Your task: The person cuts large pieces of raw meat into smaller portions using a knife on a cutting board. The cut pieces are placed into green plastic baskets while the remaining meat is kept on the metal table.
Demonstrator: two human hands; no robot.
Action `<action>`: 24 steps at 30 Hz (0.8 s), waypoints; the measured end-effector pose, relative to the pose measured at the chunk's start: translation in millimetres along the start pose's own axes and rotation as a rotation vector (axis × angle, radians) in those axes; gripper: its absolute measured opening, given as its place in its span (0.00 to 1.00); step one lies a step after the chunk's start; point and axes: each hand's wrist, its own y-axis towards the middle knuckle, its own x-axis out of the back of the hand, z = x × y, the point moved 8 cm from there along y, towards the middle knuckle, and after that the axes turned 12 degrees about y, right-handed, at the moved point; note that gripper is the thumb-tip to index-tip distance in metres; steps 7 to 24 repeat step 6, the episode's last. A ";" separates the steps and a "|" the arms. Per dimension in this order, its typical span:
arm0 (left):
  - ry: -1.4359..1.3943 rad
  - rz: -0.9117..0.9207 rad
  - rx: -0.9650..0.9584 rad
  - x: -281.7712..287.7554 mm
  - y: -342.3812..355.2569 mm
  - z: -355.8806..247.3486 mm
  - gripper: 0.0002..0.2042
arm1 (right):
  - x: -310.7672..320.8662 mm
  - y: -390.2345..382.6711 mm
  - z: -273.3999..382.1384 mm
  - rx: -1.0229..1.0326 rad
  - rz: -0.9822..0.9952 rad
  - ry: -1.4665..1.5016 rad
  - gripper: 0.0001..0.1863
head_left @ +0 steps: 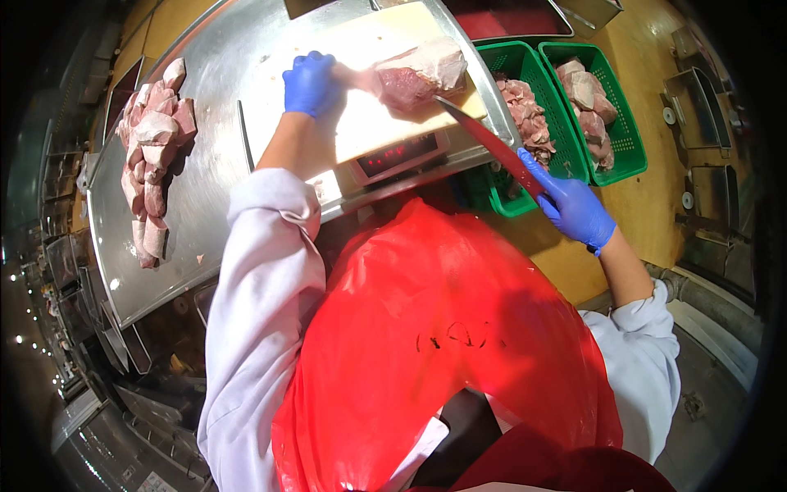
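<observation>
On the pale cutting board [365, 139] lies a large piece of raw meat [407, 86], red on the near side with a thick pale fat layer behind. My left hand [310, 84], in a blue glove, is closed round the narrow pale end that sticks out to its left. My right hand [576, 210], gloved likewise, grips a long knife [492, 144], its index finger stretched along the blade's back end. The blade slants up to the left, and its tip is at the meat's lower right edge. Whether the tip touches the meat I cannot tell.
Several cut meat chunks [156, 135] are heaped on the steel table [215, 156] at the left. A scale display [398, 156] sits at the board's near edge. Two green baskets [578, 160] at the right hold meat pieces. A red tray [508, 20] stands behind them.
</observation>
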 end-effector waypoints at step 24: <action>-0.180 0.253 0.477 -57.9 -11.1 129.9 0.16 | -15.0 -11.9 -19.3 -0.223 -0.111 0.326 0.42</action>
